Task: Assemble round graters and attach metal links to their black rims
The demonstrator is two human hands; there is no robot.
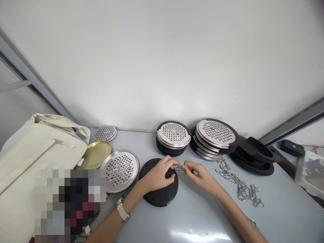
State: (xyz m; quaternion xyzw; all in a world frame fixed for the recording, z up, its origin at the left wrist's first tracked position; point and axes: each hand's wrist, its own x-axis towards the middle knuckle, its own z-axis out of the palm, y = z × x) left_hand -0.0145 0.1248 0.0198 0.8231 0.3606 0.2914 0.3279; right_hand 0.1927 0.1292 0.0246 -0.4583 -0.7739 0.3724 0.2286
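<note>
A wristwatch circles the left forearm, behind the left hand. Its strap is pale cream, flat and fairly broad, with silvery metal fittings at either end of the visible stretch; which is case and which buckle is unclear. Both forearms and hands are bare. The right forearm bears a tiny round spot near the right hand.

Left hand: rested on the black disc.
Right hand: pinched a wire clip.
Clip pile: sprawled nearby.
</note>
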